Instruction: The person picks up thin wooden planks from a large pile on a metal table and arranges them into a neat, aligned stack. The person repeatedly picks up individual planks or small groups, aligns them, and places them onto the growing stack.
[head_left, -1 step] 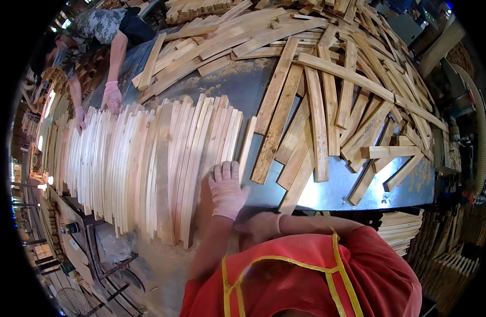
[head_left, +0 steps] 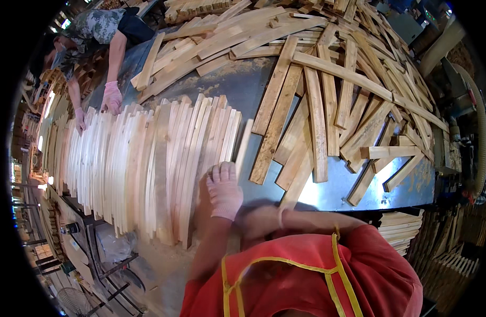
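Observation:
A long row of pale wooden strips, stood side by side, fills the left of the metal table. At the row's right end lies my left hand in a pale glove, fingers extended over the nearest strips. One separate wooden strip slants just beyond its fingertips, a narrow gap from the row. My right hand is low, close to my left wrist and in front of my body; its fingers are dark and blurred, so what they hold, if anything, cannot be made out.
Loose boards lie crisscrossed over the table's right and far side. Across the row at far left, a co-worker's gloved hands touch the strips. More stacked boards sit below the table's right edge. A ribbed hose hangs at far right.
The separate strip has slid slightly nearer to me. My left hand and several loose boards beside it have shifted a little to the left.

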A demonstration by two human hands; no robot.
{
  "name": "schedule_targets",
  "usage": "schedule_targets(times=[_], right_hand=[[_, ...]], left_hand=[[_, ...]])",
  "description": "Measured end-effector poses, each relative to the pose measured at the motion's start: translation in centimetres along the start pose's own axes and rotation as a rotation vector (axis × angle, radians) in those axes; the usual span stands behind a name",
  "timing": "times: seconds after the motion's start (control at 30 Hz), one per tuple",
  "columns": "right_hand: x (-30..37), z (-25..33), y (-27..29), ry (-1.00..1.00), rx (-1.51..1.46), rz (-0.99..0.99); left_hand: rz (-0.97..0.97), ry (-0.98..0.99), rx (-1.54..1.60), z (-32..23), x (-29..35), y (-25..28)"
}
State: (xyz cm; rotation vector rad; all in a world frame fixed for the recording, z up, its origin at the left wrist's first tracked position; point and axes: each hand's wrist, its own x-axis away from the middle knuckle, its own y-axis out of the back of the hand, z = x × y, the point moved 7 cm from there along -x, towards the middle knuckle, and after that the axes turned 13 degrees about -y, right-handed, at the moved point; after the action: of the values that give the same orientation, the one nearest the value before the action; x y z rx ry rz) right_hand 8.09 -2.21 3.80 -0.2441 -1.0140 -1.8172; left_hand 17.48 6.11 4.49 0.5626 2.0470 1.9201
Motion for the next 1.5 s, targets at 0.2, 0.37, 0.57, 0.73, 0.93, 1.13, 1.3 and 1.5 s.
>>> schedule_targets(times=[0.2, 0.37, 0.57, 0.73, 0.93, 1.13, 1.3, 1.5], right_hand=[[11.2, -24.8, 27.0, -0.623, -0.051, -0.938], [17.7, -36.1, 36.9, -0.916, 0.486, -1.029], [14.1, -29.0, 33.9, -0.768, 0.165, -0.486], [14.3, -23.1, 22.2, -0.21, -1.041, -0.526], [7.7, -13.2, 6.5, -0.347, -0.635, -0.449], [4.0, -12.0, 5.2, -0.246, -0.723, -0.181], [0.4, -11.0, 9.2, -0.432, -0.816, -0.215], [-4.2, -11.2, 11.4, -0.196, -0.504, -0.388]], left_hand=[[-0.141, 0.045, -0.158, -2.0, -0.5, -0.2], [0.001, 0.029, 0.322, -7.9, -9.3, -2.3], [0.029, 0.082, 0.417, -7.4, -10.5, -3.1], [-0.073, 0.28, 1.9, -8.9, -5.3, -0.3], [-0.074, 0.471, 2.088, -10.8, 0.3, -1.2], [0.149, 0.353, 1.528, -6.8, 7.5, -3.1], [0.0, 0.052, 0.477, -5.6, 9.6, -2.1], [-0.204, 0.042, 0.23, -3.8, 6.3, 1.9]])
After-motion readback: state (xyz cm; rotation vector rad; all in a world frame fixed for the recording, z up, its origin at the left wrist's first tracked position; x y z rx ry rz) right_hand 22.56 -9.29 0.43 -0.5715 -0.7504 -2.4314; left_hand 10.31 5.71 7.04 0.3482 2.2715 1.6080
